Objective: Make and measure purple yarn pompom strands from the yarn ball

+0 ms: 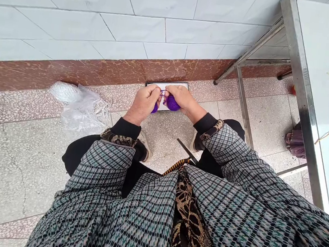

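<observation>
My left hand and my right hand are held together in front of me, both with fingers curled closed. Between them is a small purple crocheted piece, with a bit of purple also showing under the left hand. A thin purple thread runs between the thumbs. Whether a hook is in the fingers is hidden. Both arms wear checked sleeves with black cuffs.
A white-faced flat panel lies on the speckled floor against the brown skirting, behind my hands. White yarn in a clear plastic bag lies to the left. A metal-framed glass table stands at the right, with a yellow thread on it.
</observation>
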Demonstrator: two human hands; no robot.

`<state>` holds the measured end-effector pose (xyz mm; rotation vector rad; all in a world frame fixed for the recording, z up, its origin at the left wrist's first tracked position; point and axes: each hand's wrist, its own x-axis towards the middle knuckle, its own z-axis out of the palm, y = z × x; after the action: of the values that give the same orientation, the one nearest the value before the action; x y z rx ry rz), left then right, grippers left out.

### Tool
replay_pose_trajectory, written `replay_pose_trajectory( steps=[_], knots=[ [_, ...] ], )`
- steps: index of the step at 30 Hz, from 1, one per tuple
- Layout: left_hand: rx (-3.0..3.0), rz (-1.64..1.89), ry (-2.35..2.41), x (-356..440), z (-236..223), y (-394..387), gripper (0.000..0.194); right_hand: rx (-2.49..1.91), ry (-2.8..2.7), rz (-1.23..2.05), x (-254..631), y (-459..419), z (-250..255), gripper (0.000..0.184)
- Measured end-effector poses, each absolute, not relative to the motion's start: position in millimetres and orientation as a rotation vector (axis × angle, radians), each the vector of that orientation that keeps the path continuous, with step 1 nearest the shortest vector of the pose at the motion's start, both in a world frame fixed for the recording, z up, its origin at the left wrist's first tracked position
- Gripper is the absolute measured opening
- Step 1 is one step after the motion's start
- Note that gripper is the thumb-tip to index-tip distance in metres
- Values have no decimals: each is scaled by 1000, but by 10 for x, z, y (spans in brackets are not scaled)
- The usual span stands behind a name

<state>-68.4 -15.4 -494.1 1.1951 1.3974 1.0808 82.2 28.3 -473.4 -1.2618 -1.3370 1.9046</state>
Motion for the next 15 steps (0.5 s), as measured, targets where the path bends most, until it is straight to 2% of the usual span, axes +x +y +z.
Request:
replay_pose_trajectory(
  steps=[4, 10, 15],
  knots=[
    [1120, 1080, 1389, -624, -4876, -158, 38, -1202, -1139, 1977, 783, 267, -4731, 57],
    [1041, 1067, 1402, -545, -4787, -155, 42, -1230, -1171, 1843, 771, 272, -4736, 61],
    [1166, 997, 1488, -591, -4804, -154, 40, -1209, -1198, 1917, 779, 253, -4720, 60]
  ],
)
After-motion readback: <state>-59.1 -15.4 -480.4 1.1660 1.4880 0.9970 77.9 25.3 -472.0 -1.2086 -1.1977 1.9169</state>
